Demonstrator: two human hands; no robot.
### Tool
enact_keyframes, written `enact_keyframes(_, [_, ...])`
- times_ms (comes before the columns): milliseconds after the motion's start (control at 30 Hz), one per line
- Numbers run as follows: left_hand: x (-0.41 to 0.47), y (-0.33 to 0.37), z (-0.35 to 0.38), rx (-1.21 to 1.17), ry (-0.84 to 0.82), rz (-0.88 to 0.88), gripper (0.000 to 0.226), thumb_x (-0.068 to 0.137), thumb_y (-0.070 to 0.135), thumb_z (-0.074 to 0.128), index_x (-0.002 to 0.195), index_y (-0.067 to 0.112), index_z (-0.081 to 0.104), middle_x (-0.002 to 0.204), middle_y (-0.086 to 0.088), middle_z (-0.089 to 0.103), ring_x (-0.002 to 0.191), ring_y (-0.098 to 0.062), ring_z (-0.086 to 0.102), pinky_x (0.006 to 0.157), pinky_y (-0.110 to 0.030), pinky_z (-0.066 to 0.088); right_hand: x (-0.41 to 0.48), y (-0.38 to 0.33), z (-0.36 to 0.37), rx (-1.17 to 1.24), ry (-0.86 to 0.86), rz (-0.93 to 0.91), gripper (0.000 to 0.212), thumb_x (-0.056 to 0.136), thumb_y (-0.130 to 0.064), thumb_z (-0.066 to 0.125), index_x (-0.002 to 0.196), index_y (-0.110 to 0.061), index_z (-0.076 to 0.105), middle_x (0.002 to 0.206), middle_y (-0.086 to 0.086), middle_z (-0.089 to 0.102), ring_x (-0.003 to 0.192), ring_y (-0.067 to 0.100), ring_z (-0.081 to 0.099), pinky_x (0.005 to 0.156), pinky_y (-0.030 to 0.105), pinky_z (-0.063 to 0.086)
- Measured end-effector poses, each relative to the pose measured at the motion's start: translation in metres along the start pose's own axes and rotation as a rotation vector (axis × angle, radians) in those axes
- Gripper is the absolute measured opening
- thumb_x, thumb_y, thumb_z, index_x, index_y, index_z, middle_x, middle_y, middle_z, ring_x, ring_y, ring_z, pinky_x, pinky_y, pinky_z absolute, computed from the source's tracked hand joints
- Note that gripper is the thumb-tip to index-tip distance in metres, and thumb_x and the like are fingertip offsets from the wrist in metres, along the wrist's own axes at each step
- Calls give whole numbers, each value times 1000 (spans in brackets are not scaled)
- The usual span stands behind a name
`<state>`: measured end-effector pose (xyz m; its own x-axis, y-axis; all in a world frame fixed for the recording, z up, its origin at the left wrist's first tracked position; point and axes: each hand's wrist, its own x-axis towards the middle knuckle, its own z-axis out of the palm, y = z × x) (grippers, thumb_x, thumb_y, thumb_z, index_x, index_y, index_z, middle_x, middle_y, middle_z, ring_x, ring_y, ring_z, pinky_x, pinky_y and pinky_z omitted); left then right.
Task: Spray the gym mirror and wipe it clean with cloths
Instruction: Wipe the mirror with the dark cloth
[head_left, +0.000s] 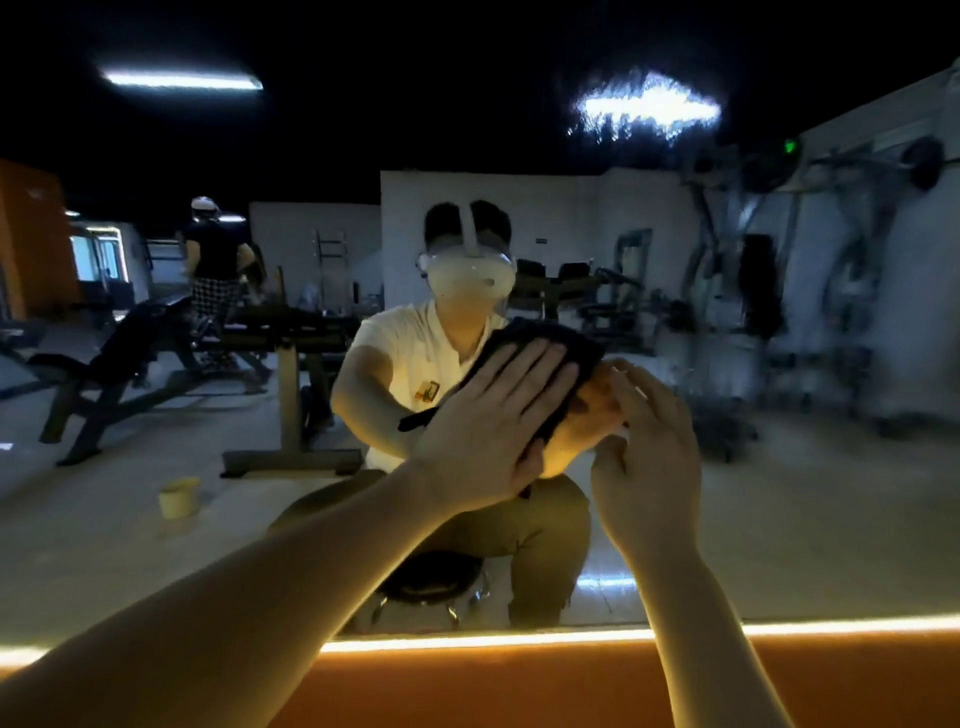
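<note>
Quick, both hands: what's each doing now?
Left hand: open, fingers flat, pressing the dark cloth on the mirror.
Right hand: open, fingers straight, nothing clearly held.

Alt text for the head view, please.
Left hand presses a dark cloth flat against the gym mirror, right hand raised beside it, fingers straight. The mirror reflects the person, a bench and weight machines; its right side looks hazy.
</note>
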<state>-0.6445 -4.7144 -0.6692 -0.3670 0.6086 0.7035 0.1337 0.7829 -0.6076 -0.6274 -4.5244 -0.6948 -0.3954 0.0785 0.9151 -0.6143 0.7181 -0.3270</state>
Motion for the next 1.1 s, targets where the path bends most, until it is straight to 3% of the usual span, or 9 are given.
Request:
enact_keyframes(100, [-27,-60,-18,61,13,-96,76,103,44,40,163,7,11,168,-17,10,158,-29,2,130,-44,-7,9,-24,2,-25,-3,-94,61,90,-23,35,148,-13,52,156,11,46,141,31,43,112,56,42])
enact_keyframes(233, [-55,-135,-50,143,-17,-238,75,105,48,30,160,0,8,165,-30,25,157,-36,13,130,-46,-2,44,-45,4,-130,-9,-179,62,91,-23,39,152,-11,46,164,15,34,149,36,33,116,59,36])
enact_keyframes(333, [-56,-165,-67,159,-15,-363,76,105,45,26,160,-6,14,165,-33,24,156,-42,17,130,-48,4,83,-51,3,-284,34,-76,67,96,-35,53,156,-8,38,165,20,28,152,42,26,119,59,27])
enact_keyframes(467, [-15,-141,-62,97,22,-522,77,104,45,25,162,-3,6,169,-28,12,159,-39,8,130,-51,6,99,-56,1,-276,-39,54,87,84,-44,12,161,-6,28,168,21,21,155,45,17,121,61,23])
enact_keyframes(567, [31,-101,-48,70,67,-450,76,105,45,25,161,0,-2,171,-25,8,160,-36,2,130,-51,3,98,-49,-7,-301,-115,17,91,80,-45,11,163,-10,24,170,16,17,156,40,14,121,59,25])
enact_keyframes(700, [76,-46,-37,2,82,-368,73,106,43,18,162,0,-4,172,-24,4,161,-36,-1,130,-50,-4,105,-41,-26,-387,-245,-16,85,84,-42,34,164,-16,21,170,10,16,154,36,16,115,60,37])
enact_keyframes(867, [73,-32,-31,13,42,-103,70,109,43,30,163,0,18,171,-21,19,160,-34,11,131,-50,1,112,-50,-30,-394,-213,-37,60,98,-34,46,153,-12,42,161,14,35,145,39,34,113,58,36])
enact_keyframes(967, [48,-73,-38,48,28,-74,70,110,48,27,163,3,17,170,-20,21,160,-34,14,131,-50,3,117,-71,-33,-141,-131,-30,76,82,-50,27,138,-11,60,153,11,46,142,34,41,113,56,39])
enact_keyframes(1100, [2,-148,-58,122,54,-273,74,109,51,28,161,3,6,169,-24,22,159,-38,14,130,-54,7,128,-100,-28,-174,-155,-93,96,74,-54,14,157,-12,39,168,11,23,155,33,21,124,53,23])
